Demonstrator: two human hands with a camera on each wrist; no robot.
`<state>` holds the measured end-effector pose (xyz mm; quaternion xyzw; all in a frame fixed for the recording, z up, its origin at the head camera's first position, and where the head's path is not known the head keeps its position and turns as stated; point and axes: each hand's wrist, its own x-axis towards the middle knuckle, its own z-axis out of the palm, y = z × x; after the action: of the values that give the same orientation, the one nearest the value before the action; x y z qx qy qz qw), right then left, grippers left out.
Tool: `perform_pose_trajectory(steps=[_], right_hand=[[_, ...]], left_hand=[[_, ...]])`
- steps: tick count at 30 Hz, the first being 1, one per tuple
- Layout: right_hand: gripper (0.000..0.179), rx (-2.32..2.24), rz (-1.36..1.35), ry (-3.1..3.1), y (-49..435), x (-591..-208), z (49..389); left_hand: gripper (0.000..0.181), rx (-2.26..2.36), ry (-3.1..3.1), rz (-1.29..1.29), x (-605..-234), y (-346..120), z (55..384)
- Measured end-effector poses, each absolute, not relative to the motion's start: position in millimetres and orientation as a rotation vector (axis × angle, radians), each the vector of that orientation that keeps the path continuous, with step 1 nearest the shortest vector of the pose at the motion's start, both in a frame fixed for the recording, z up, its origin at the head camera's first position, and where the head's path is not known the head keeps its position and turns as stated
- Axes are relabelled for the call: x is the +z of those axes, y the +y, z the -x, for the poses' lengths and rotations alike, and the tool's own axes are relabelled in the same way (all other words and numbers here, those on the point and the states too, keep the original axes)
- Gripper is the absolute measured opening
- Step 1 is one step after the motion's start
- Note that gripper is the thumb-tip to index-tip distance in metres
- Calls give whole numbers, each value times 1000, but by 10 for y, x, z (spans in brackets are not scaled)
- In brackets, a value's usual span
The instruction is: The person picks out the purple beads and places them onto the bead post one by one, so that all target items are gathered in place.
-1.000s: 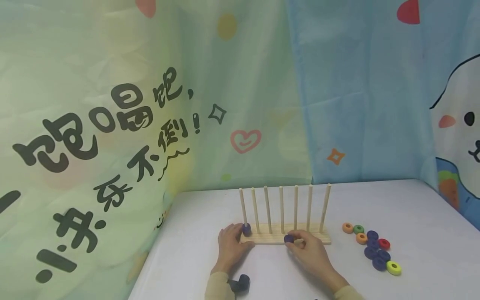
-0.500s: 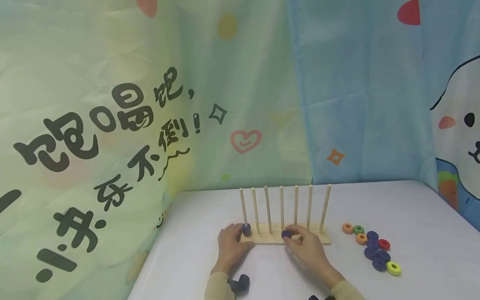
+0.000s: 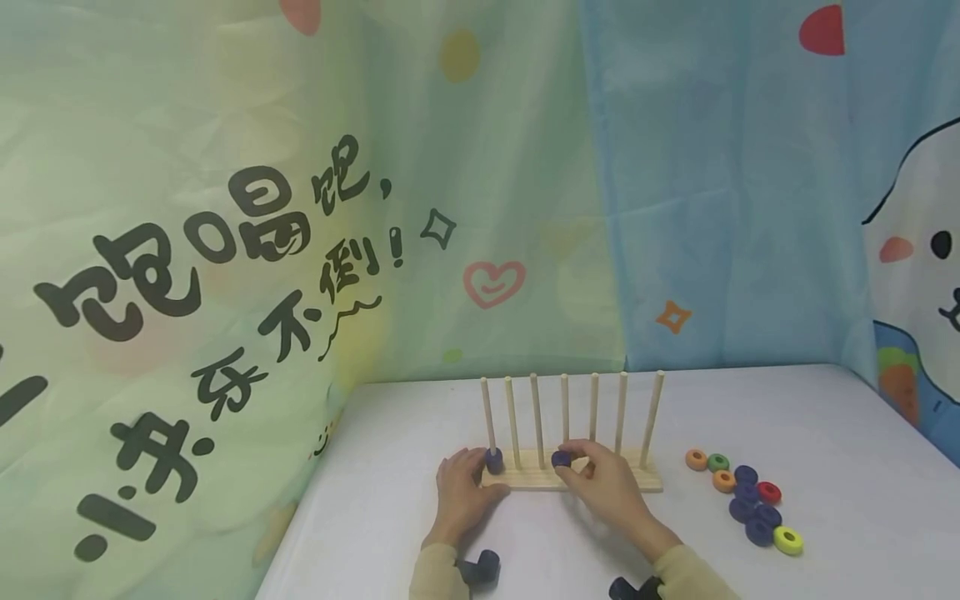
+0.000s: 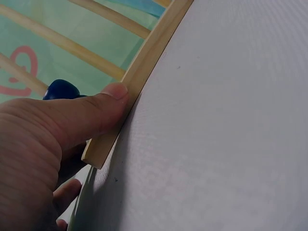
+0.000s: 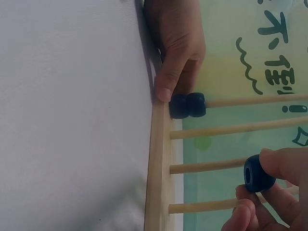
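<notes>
A wooden peg rack (image 3: 532, 481), with several upright pegs on a flat base, stands on the white table. Two dark blue beads (image 5: 187, 105) are stacked at the foot of its leftmost peg. My left hand (image 3: 459, 492) grips the left end of the base, its thumb (image 4: 103, 108) on the front edge and other fingers partly hidden behind. Between thumb and fingers, my right hand (image 3: 603, 483) pinches another dark blue bead (image 5: 258, 173), its hole showing in the right wrist view. This bead is held in front of the middle pegs, above the base.
To the right of the rack lie loose beads: several dark blue ones (image 3: 759, 532), two orange ones (image 3: 696, 459), a green one (image 3: 717, 462), a red one (image 3: 768, 492) and a yellow one (image 3: 788, 540). A printed cloth (image 3: 487, 167) hangs behind the table.
My right hand has moved left and slightly up along the rack, carrying the pinched blue bead. The left hand stays on the base, and the loose beads have not moved.
</notes>
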<state>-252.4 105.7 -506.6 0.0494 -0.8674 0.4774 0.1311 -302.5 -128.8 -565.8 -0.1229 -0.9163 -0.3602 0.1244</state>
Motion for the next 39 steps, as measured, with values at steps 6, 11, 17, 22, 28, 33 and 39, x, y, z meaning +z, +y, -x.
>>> perform_pose_trajectory(steps=[6,11,17,22,28,33,39], right_hand=[[31,1372,-139,-2527,1026,-5018,2535],[29,1380,-200,-2503,1012,-4961,2541],[30,1359,-235,-2504,991,-4908,2562],[30,1396,-227,-2471,942,-4843,2576],[30,1445,-239,-2444,856,-4751,2593],[31,1426,-249,-2437,815,-4704,2612],[30,1393,-271,-2450,782,-4638,2638]], left_hand=[[61,-1052,-2681,345,-5665,-1287,3027],[61,-1046,-2684,343,-5679,-1278,3039],[61,-1035,-2671,361,-5672,-1274,3029],[61,-1026,-2646,369,-5645,-1283,3007],[60,-1073,-2658,366,-5615,-1282,3019],[61,-1096,-2679,342,-5619,-1286,3027],[62,-1100,-2672,350,-5627,-1298,3029]])
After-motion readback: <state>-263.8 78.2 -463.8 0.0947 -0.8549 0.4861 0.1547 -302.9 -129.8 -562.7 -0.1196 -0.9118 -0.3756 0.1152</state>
